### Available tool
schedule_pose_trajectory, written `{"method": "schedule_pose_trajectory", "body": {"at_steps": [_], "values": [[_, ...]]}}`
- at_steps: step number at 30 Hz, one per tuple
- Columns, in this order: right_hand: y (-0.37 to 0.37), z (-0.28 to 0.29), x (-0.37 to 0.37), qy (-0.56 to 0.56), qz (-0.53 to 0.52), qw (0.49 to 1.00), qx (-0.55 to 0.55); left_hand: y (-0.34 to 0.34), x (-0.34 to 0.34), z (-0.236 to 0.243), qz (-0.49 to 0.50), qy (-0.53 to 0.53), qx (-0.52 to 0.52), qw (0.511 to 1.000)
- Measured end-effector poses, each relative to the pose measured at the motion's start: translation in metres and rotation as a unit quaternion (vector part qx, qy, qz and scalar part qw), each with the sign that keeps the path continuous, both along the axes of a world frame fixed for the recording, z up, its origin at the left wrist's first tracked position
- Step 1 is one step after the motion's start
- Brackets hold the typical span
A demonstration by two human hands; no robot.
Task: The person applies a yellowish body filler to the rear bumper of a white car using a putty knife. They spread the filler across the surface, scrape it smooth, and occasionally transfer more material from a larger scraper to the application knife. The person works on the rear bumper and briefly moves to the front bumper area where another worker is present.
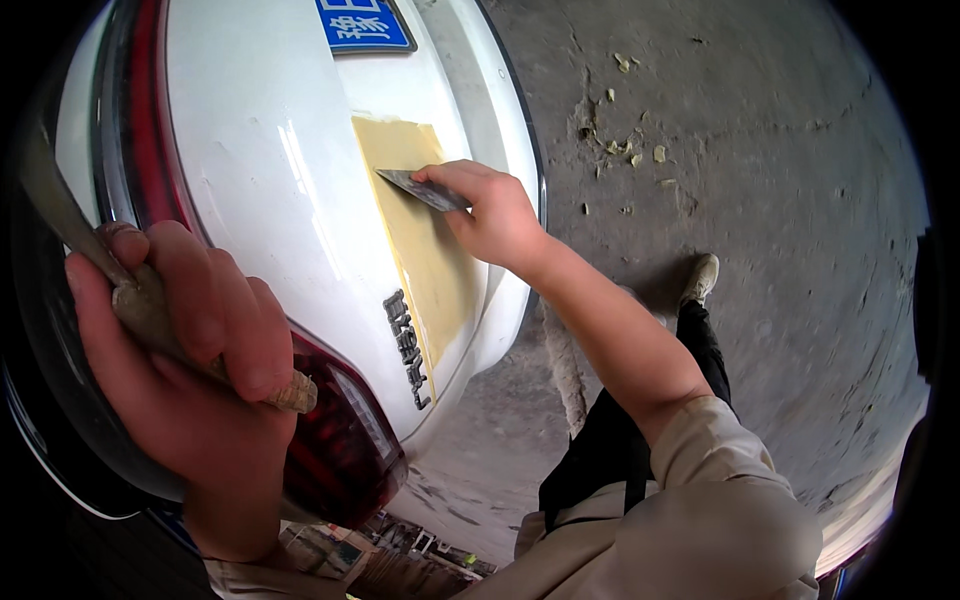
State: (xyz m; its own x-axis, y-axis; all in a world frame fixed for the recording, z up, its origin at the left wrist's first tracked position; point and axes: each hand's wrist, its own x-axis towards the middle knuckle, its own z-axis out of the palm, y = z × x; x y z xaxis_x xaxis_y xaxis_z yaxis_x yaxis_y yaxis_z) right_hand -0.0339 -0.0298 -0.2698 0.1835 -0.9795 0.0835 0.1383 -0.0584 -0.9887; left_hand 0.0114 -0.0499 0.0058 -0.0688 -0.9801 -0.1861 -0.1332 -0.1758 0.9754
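Observation:
My right hand (500, 215) pinches a thin metal scraper (422, 190), its edge against a patch of pale yellow body filler (432, 275). The filler runs as a long band over the rear of a white car (250, 150). In the near left, my left hand (195, 370) is wrapped round a putty knife (140, 305) with a worn wooden handle, its blade pointing up and to the far left. The left hand is held in front of the car's red tail light (340, 440), hiding part of it.
Raised metallic lettering (405, 345) sits beside the filler's near end. A blue number plate (365, 28) is at the top. To the right lies a grey concrete floor (770, 200) with pale scraps (632, 148) scattered on it. My shoe (700, 280) stands on it.

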Motion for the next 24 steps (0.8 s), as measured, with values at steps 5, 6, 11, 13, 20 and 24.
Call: {"method": "schedule_pose_trajectory", "body": {"at_steps": [5, 6, 11, 13, 20, 24], "values": [[0.029, -0.001, 0.0, 0.0, -0.023, 1.0, 0.005, 0.004, -0.001, -0.005, -0.024, -0.025, -0.038, 0.999], [0.036, -0.001, 0.001, 0.0, -0.031, 1.0, 0.006, 0.004, -0.001, -0.006, -0.031, -0.031, -0.045, 0.998], [0.074, 0.001, 0.004, -0.001, -0.057, 0.998, 0.041, 0.004, 0.007, -0.009, -0.103, -0.018, -0.061, 0.993], [0.09, 0.001, 0.005, 0.0, -0.066, 0.997, 0.044, 0.005, 0.01, -0.01, -0.131, -0.013, -0.067, 0.989], [0.145, -0.001, 0.018, -0.004, -0.103, 0.994, 0.034, 0.012, 0.008, -0.009, -0.138, -0.054, -0.07, 0.987], [0.17, -0.002, 0.029, -0.01, -0.123, 0.991, 0.052, 0.004, 0.025, -0.006, -0.187, -0.043, -0.021, 0.981]]}}
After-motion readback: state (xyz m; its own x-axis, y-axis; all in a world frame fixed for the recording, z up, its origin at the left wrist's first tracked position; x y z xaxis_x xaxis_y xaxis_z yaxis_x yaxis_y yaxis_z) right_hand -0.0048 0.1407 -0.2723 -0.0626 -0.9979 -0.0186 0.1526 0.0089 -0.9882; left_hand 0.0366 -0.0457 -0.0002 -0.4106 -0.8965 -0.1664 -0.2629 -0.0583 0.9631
